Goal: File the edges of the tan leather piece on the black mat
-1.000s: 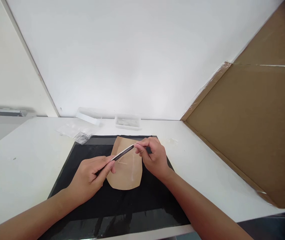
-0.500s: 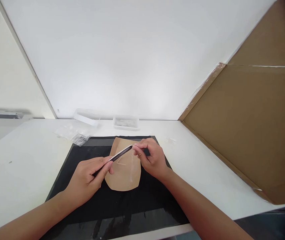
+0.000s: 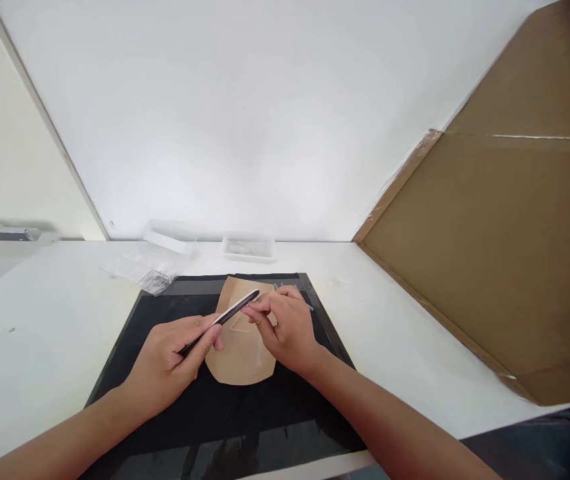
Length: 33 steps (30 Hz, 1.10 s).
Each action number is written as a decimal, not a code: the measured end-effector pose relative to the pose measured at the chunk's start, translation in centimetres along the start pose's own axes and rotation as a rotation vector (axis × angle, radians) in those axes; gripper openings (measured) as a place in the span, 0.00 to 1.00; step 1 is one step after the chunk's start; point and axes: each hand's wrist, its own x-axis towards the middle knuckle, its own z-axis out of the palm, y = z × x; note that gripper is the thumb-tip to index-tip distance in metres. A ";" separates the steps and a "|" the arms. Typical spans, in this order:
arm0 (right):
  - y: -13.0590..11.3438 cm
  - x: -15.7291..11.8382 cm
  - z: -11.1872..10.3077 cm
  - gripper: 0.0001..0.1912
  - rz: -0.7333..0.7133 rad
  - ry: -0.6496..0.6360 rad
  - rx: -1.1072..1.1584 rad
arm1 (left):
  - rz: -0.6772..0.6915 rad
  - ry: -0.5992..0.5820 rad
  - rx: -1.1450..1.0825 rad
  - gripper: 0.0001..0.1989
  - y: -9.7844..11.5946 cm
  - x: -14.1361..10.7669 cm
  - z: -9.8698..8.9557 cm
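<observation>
My left hand [image 3: 167, 353] is closed round the lower end of a slim phone-like slab [image 3: 235, 309], dark along its side with a pale upper face. The slab is tilted, its far end pointing up to the right. Beside that far end, my right hand [image 3: 287, 327] has its thumb and fingertips pinched together against or very near the dark side. Whatever lies in the pinch is too small to make out. Below both hands, a tan sheet [image 3: 242, 363] with a small angled mark lies on a black mat [image 3: 179, 427].
Toward the wall stand a small translucent tray [image 3: 249, 248] and a white lid or box [image 3: 169, 237], next to crumpled clear plastic [image 3: 135, 263]. Thin grey tools [image 3: 311, 307] show partly behind my right hand. A cardboard panel [image 3: 505, 253] bounds the right side.
My right hand has moved left and slightly down along the slab's side, uncovering the thin grey tools. My left hand keeps its hold. The view has shifted slightly.
</observation>
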 end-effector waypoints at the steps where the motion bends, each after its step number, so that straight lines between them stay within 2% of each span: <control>1: 0.0 0.1 -0.2 0.08 0.030 0.013 -0.009 | -0.004 -0.004 0.001 0.13 0.0 0.0 0.0; 5: 0.3 0.5 -0.6 0.10 0.141 0.039 -0.023 | -0.013 -0.019 -0.002 0.12 -0.1 0.1 0.1; 13: -0.5 -0.1 0.4 0.10 0.023 -0.020 0.034 | -0.002 -0.025 -0.009 0.13 -0.2 0.0 0.1; 21: 0.0 0.8 -0.9 0.12 0.227 0.025 -0.004 | -0.024 -0.049 -0.030 0.14 -0.3 -0.1 0.0; 27: -0.7 0.9 -1.1 0.12 0.249 0.030 0.021 | 0.003 -0.016 0.007 0.14 0.0 0.0 0.0; 33: -0.5 0.7 -1.4 0.11 0.233 0.066 0.058 | 0.017 0.015 0.057 0.15 0.4 0.2 0.0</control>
